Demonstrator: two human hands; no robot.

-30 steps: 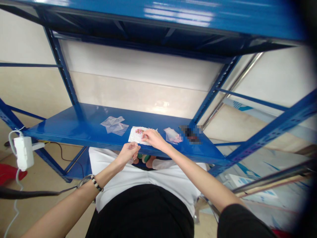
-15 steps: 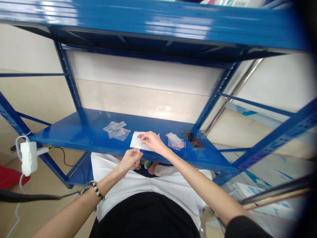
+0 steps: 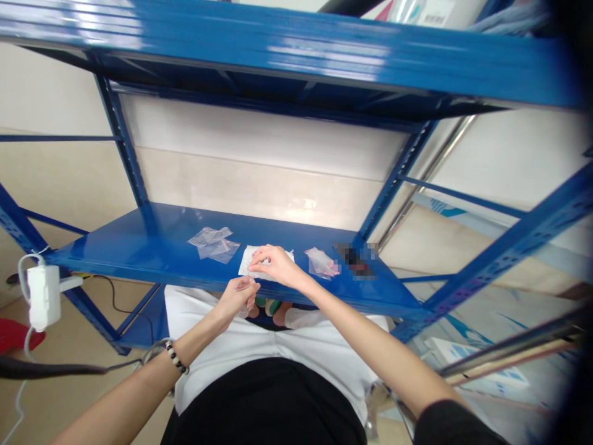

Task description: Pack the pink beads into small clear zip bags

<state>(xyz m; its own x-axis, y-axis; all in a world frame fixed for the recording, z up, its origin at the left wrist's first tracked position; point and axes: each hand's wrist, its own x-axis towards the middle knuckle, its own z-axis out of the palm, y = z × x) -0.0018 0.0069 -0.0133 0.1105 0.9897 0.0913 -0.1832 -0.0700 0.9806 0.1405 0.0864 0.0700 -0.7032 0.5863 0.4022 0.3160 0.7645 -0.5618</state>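
At the shelf's front edge my left hand is closed on a small clear plastic bag, mostly hidden by the fingers. My right hand reaches over a white sheet on the blue shelf, its thumb and fingertips drawn together in a pinch. What sits between those fingertips, if anything, is too small to make out. Small pinkish pieces on the sheet are largely covered by this hand. Left of the sheet lie several flat clear zip bags. To its right are more clear bags with pinkish contents.
A pixelated dark item rests near the right end of the blue shelf. An upper shelf beam crosses overhead. A white power adapter hangs by the left post.
My right hand has moved slightly left over the white sheet, covering the small pinkish pieces that showed before. The left hand keeps its grip on the bag. The view has shifted a little.
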